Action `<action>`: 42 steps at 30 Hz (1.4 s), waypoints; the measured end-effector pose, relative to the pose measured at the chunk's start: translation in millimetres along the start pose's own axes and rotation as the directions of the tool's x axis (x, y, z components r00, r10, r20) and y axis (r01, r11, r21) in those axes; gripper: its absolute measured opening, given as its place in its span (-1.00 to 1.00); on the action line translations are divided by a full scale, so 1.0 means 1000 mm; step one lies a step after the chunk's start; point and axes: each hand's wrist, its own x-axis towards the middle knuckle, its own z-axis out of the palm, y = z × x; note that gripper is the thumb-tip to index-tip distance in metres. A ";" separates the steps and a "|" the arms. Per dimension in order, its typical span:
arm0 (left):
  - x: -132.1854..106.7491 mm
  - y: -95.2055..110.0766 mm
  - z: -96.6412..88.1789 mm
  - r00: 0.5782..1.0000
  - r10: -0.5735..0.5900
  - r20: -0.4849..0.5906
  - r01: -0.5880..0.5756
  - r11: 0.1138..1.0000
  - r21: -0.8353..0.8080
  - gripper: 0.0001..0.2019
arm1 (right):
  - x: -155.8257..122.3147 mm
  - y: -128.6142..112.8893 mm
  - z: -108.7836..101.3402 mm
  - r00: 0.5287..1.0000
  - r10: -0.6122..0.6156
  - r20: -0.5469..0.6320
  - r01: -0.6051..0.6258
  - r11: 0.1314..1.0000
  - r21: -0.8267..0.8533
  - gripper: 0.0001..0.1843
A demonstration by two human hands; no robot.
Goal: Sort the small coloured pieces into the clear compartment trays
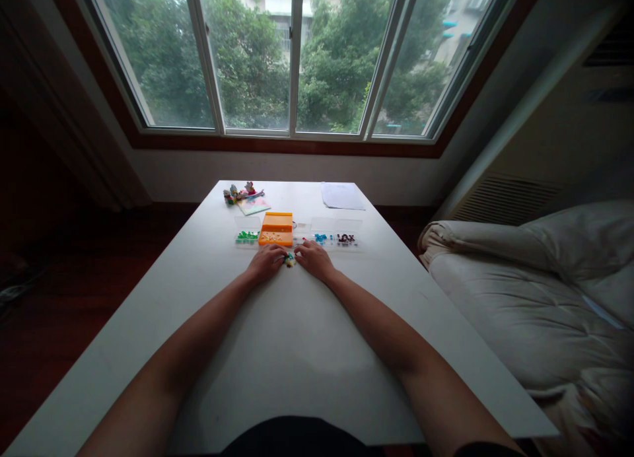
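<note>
My left hand [266, 261] and my right hand [314, 259] rest on the white table [292, 351] with their fingertips meeting around a small multicoloured brick piece [290, 261]. Both hands pinch it from either side. Just beyond them lies an orange tray [276, 230] with small parts. Left of the tray is a clear box of green pieces [247, 236]; to its right, a clear box [337, 235] holds blue and dark pieces.
At the table's far left stand a small built brick model [240, 193] and a coloured booklet [253, 205]. A white sheet of paper [341, 195] lies at the far right. A bed with a pale quilt [545, 292] adjoins the table's right side. A window is ahead.
</note>
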 end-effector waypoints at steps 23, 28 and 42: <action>0.000 -0.001 0.000 1.000 -0.015 -0.003 0.015 1.000 -0.024 -0.74 | 0.000 0.042 -0.020 0.842 0.298 -0.449 -0.199 0.946 0.255 -0.96; -0.001 -0.005 0.000 0.997 -0.065 -0.040 0.064 0.998 -0.026 -0.70 | -0.008 0.081 -0.034 0.658 0.488 -0.573 -0.382 0.872 0.305 -0.87; 0.000 -0.012 -0.010 0.996 -0.090 -0.015 0.090 0.995 0.045 -0.80 | -0.001 0.032 -0.017 0.956 0.132 -0.262 -0.068 0.969 0.239 -0.80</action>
